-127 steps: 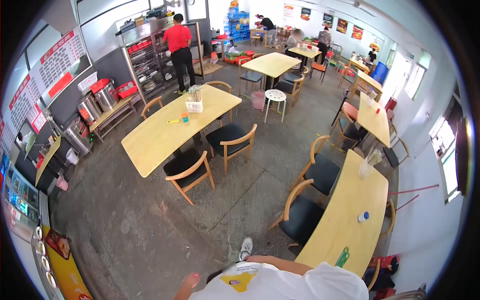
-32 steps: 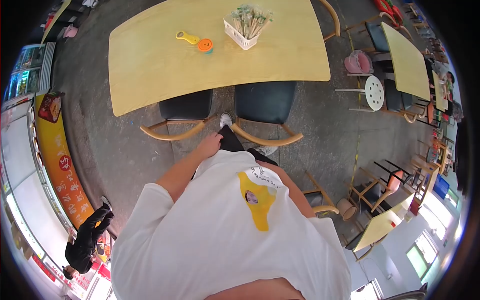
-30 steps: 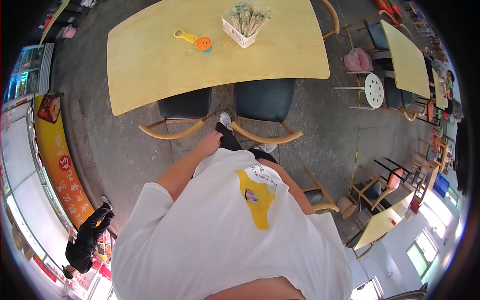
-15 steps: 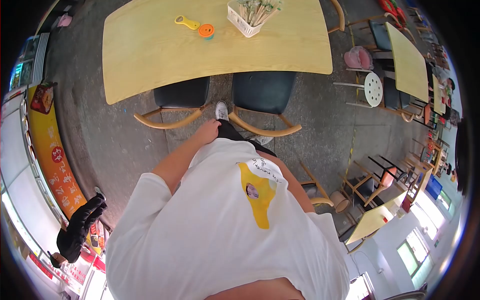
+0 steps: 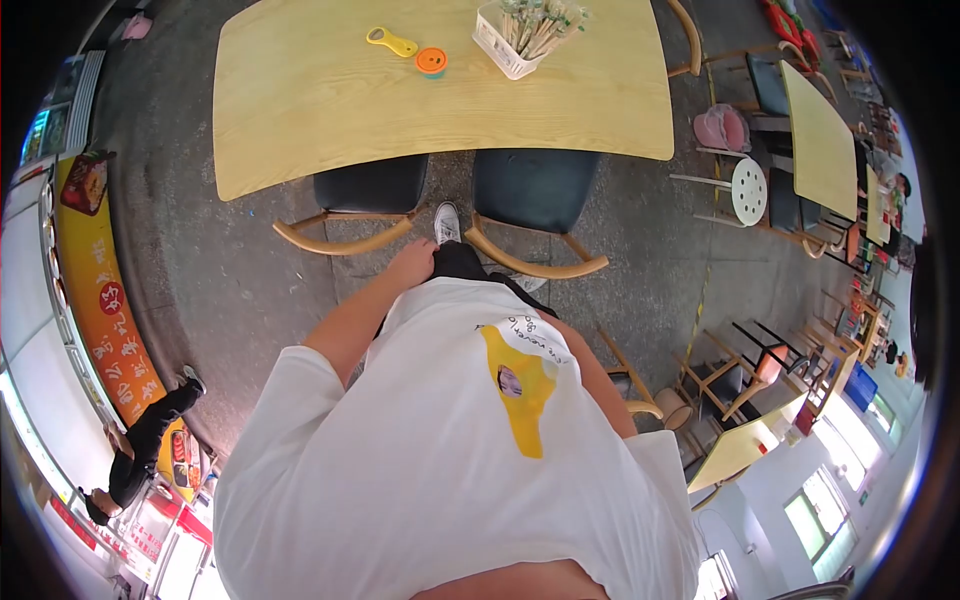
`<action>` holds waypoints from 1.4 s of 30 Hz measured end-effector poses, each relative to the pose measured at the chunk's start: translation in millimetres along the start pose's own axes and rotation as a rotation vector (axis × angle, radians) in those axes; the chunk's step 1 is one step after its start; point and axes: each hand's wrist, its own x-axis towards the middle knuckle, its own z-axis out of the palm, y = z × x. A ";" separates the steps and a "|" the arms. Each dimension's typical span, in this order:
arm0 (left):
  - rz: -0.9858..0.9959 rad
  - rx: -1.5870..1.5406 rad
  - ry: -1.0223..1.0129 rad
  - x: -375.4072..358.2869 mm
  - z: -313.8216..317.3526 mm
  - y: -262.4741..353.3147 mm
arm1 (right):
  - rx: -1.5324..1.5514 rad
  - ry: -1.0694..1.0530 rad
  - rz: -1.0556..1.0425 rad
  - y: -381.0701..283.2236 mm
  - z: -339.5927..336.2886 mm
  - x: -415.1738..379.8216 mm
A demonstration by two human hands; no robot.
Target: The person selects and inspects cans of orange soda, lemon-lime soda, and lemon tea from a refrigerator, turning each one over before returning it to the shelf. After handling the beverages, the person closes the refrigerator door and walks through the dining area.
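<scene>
My left hand (image 5: 413,262) hangs low against the front of my dark trousers (image 5: 458,262), with its back toward me. Its fingers are small and partly turned out of sight, and no object shows in it. The nearest furniture is a dark-seated chair (image 5: 372,186) with a curved wooden back. My right arm (image 5: 603,388) runs down beside my white T-shirt (image 5: 430,430), which hides the right hand. Ahead on a pale wooden table (image 5: 330,110) lie a yellow peeler-like tool (image 5: 392,41), a small orange-lidded cup (image 5: 431,62) and a white basket (image 5: 505,55) of wrapped sticks.
A second dark chair (image 5: 530,190) is tucked under the table. To the right are a white round stool (image 5: 749,192), a pink bin (image 5: 721,128) and more tables and chairs. At the left, a person in dark clothes (image 5: 145,455) stands by an orange-yellow counter (image 5: 110,310).
The table and its things have shifted slightly rightward in view. At the left counter, the person in dark clothes has changed posture and leg position. My left hand stays by my trousers.
</scene>
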 end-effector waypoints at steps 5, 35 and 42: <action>-0.011 0.033 -0.014 0.6 -1.8 2.1 | -0.067 -0.029 0.014 17.3 -6.7 22.7; 0.140 0.034 -0.031 15.9 12.3 -22.0 | 0.010 0.011 -0.215 15.2 25.1 -28.8; 0.236 0.117 -0.078 25.2 5.4 -8.8 | 0.183 0.036 -0.060 59.5 19.7 8.4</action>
